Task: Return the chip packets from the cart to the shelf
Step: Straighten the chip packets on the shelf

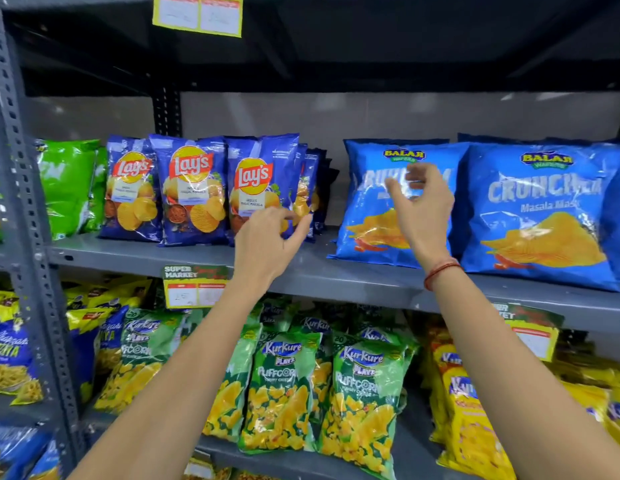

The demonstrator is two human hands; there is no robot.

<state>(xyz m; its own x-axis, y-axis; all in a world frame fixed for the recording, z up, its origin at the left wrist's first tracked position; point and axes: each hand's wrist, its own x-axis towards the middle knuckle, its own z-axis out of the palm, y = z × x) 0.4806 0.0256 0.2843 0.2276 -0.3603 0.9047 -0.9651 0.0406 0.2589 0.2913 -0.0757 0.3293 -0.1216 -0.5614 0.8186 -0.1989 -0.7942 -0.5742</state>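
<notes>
A grey metal shelf (336, 271) is spanning the whole view, its middle board carrying the chip packets. Two big light-blue Balaji packets (550, 216) are leaning upright on the right half of that board, side by side and touching. Left of them, dark-blue Lay's packets (194, 192) are standing in a row, three facing front and more tucked behind the rightmost one, with a green packet (68, 188) sitting at the far left. On the board below, green Kurkure Puffcorn packets (280, 393) are lining up in the centre, yellow packets (474, 427) crowding to their right. The right hand (419, 206), a red thread bracelet (440, 271) circling its wrist, is hovering in front of the left Balaji packet with fingers loosely spread and curled, gripping nothing. The left hand (267, 240) is reaching at the lower right corner of the rightmost Lay's packet, thumb and fingers parted; whether they are actually pinching the packet's edge I cannot tell. A yellow price tag (194, 289) is hanging from the shelf edge.
</notes>
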